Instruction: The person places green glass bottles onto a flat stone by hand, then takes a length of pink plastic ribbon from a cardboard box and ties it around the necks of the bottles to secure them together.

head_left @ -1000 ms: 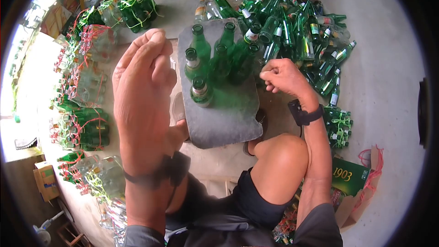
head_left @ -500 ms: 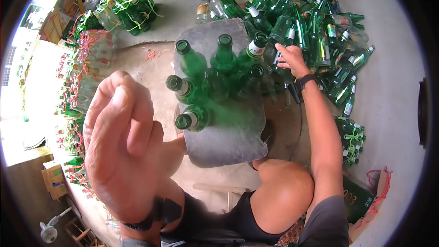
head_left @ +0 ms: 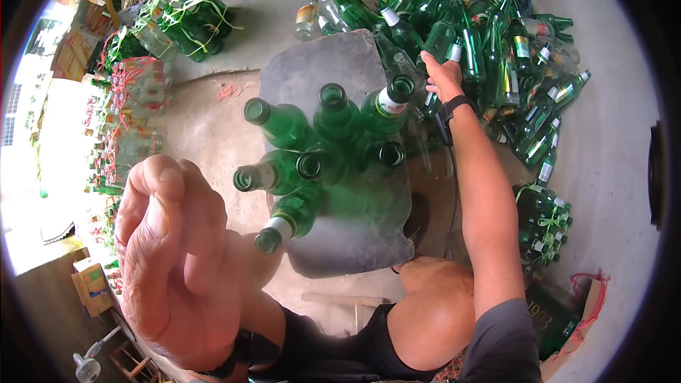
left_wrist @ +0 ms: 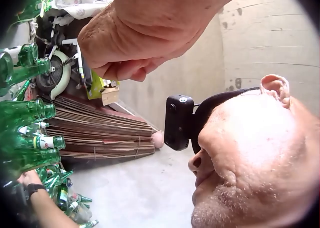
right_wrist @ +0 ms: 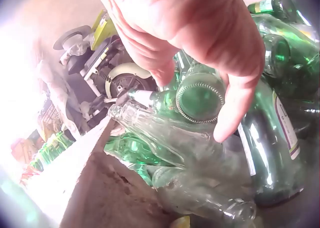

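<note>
My left hand (head_left: 177,262) is raised at the near left, away from the bottles. Its fingers are curled with the thumb against the index finger, and nothing shows in it. My right hand (head_left: 444,78) reaches over the bottle heap at the far right. In the right wrist view its thumb and fingers are spread on either side of a green bottle's ribbed base (right_wrist: 200,99). Several green bottles (head_left: 337,117) stand upright in a close cluster on a grey slab (head_left: 340,241) in front of me, some with white neck labels.
Loose green and clear bottles (head_left: 489,50) lie heaped at the far right. Bundles of bottles (head_left: 191,21) tied with string stand along the left. A green carton (head_left: 550,319) sits at the near right. Stacked flat boards (left_wrist: 100,133) and a wheeled vehicle (right_wrist: 127,80) are farther back.
My right hand has moved forward from beside the slab to the bottle heap. My left hand has shifted left and lower in the head view. The standing bottles stay on the slab.
</note>
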`<state>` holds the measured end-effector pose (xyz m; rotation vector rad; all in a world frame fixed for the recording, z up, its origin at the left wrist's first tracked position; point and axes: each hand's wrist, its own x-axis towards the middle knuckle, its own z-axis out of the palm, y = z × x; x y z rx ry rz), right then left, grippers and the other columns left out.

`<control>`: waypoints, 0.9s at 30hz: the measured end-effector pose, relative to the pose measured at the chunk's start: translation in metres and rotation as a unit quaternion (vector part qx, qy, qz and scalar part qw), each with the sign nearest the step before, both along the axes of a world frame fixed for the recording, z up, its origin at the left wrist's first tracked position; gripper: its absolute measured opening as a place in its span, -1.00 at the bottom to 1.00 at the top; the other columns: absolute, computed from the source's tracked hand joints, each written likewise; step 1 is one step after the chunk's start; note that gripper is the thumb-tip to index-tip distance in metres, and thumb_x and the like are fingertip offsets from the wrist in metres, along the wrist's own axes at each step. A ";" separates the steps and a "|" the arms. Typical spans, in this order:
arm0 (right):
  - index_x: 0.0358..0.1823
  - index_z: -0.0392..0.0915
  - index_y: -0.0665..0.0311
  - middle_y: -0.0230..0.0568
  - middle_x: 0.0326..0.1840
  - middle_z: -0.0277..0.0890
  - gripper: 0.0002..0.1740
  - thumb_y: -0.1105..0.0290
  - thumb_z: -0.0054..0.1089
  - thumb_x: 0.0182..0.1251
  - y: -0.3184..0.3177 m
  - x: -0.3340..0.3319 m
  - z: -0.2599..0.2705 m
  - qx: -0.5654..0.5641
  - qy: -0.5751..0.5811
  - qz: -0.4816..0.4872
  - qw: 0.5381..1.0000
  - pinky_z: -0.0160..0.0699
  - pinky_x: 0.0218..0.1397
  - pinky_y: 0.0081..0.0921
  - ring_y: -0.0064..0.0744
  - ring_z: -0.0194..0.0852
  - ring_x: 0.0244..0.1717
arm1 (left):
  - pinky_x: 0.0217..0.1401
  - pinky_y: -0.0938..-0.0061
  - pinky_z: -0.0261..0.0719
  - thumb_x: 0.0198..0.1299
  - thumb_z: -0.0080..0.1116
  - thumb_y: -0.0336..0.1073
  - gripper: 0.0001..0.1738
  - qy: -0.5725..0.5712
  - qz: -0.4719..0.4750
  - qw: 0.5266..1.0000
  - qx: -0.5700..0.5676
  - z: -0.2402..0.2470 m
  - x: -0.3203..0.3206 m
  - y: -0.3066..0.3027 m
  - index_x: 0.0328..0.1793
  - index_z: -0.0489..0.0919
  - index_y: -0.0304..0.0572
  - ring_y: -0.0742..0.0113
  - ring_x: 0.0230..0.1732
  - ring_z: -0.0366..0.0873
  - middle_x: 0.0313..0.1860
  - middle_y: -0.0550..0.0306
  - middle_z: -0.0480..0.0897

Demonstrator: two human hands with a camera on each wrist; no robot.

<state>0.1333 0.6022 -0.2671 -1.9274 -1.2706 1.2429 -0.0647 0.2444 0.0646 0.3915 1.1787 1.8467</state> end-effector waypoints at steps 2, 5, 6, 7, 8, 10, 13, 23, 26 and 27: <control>0.16 0.46 0.67 0.23 0.08 0.60 -0.09 -0.07 0.58 0.14 0.001 -0.001 0.002 -0.017 -0.014 0.005 1.000 0.83 0.00 0.02 0.11 0.72 0.01 | -0.67 0.63 0.14 0.49 0.01 -0.37 -0.78 -0.010 -0.006 1.000 0.006 -0.001 0.000 0.003 0.11 0.39 -0.40 0.62 -0.59 0.17 -0.42 0.21 0.35; 0.14 0.49 0.66 0.25 0.07 0.62 -0.13 -0.06 0.56 0.16 0.001 -0.009 0.012 -0.035 -0.020 0.012 0.999 0.84 0.00 -0.03 0.09 0.74 0.00 | -0.67 0.63 0.16 0.49 0.02 -0.39 -0.78 -0.019 -0.013 1.000 0.015 -0.001 -0.001 0.008 0.10 0.39 -0.41 0.61 -0.57 0.18 -0.38 0.19 0.36; 0.13 0.50 0.67 0.27 0.08 0.62 -0.14 -0.07 0.55 0.17 0.001 -0.011 0.014 -0.041 -0.014 0.015 0.999 0.85 0.00 -0.05 0.08 0.74 0.02 | -0.67 0.63 0.17 0.49 0.02 -0.39 -0.79 -0.021 -0.015 1.000 0.014 -0.001 -0.001 0.008 0.10 0.39 -0.41 0.61 -0.57 0.18 -0.36 0.18 0.37; 0.13 0.50 0.67 0.27 0.08 0.62 -0.14 -0.07 0.55 0.17 0.001 -0.013 0.015 -0.041 -0.014 0.014 0.999 0.85 0.00 -0.05 0.08 0.74 0.02 | -0.67 0.63 0.17 0.49 0.02 -0.39 -0.79 -0.021 -0.016 1.000 0.013 -0.002 -0.002 0.008 0.10 0.39 -0.41 0.61 -0.57 0.18 -0.36 0.18 0.37; 0.14 0.50 0.67 0.27 0.09 0.62 -0.13 -0.08 0.54 0.17 0.001 -0.014 0.017 -0.049 -0.015 0.013 0.999 0.85 0.00 -0.05 0.09 0.75 0.02 | -0.67 0.63 0.18 0.48 0.03 -0.41 -0.79 -0.025 -0.026 0.999 0.018 -0.003 -0.004 0.008 0.10 0.39 -0.42 0.61 -0.56 0.19 -0.34 0.17 0.37; 0.14 0.49 0.68 0.27 0.10 0.62 -0.11 -0.09 0.54 0.17 0.001 -0.013 0.016 -0.057 -0.017 0.011 0.998 0.85 0.00 -0.04 0.10 0.75 0.03 | -0.66 0.63 0.19 0.48 0.04 -0.42 -0.79 -0.030 -0.036 0.999 0.023 -0.004 -0.008 0.006 0.10 0.39 -0.42 0.61 -0.55 0.19 -0.33 0.16 0.38; 0.16 0.47 0.68 0.28 0.10 0.62 -0.10 -0.10 0.52 0.19 0.005 -0.016 0.013 -0.053 -0.029 0.034 0.998 0.85 -0.01 -0.03 0.14 0.74 0.04 | -0.43 0.48 0.42 0.52 -0.09 -0.49 -0.79 -0.083 -0.094 0.990 0.068 -0.004 -0.013 0.005 0.20 0.27 -0.39 0.38 -0.43 0.27 -0.18 0.04 0.36; -0.09 0.54 0.81 0.22 -0.14 0.63 -0.24 0.04 0.51 0.18 -0.002 -0.020 0.005 0.022 0.090 -0.051 0.994 0.91 -0.31 -0.22 -0.10 0.75 -0.30 | -0.53 0.49 0.35 0.54 -0.11 -0.49 -0.87 -0.033 -0.074 0.996 0.032 -0.001 -0.007 0.004 0.11 0.29 -0.33 0.41 -0.50 0.26 -0.29 0.14 0.31; 0.01 0.42 0.85 0.22 -0.03 0.53 -0.17 0.06 0.53 0.17 -0.004 -0.011 -0.004 0.014 0.207 -0.063 0.976 0.91 -0.34 -0.20 -0.09 0.70 -0.29 | -0.57 0.51 0.31 0.53 -0.11 -0.49 -0.84 -0.031 -0.067 0.997 0.017 -0.001 -0.008 -0.001 0.15 0.31 -0.36 0.44 -0.52 0.25 -0.30 0.15 0.32; 0.17 0.36 0.67 0.12 -0.04 0.45 -0.17 0.09 0.54 0.16 -0.006 -0.007 0.001 -0.026 0.281 -0.062 0.957 0.91 -0.27 -0.16 -0.13 0.62 -0.29 | -0.58 0.53 0.29 0.53 -0.10 -0.49 -0.83 -0.044 -0.084 0.995 0.024 0.000 -0.007 -0.003 0.16 0.33 -0.37 0.46 -0.52 0.25 -0.30 0.15 0.33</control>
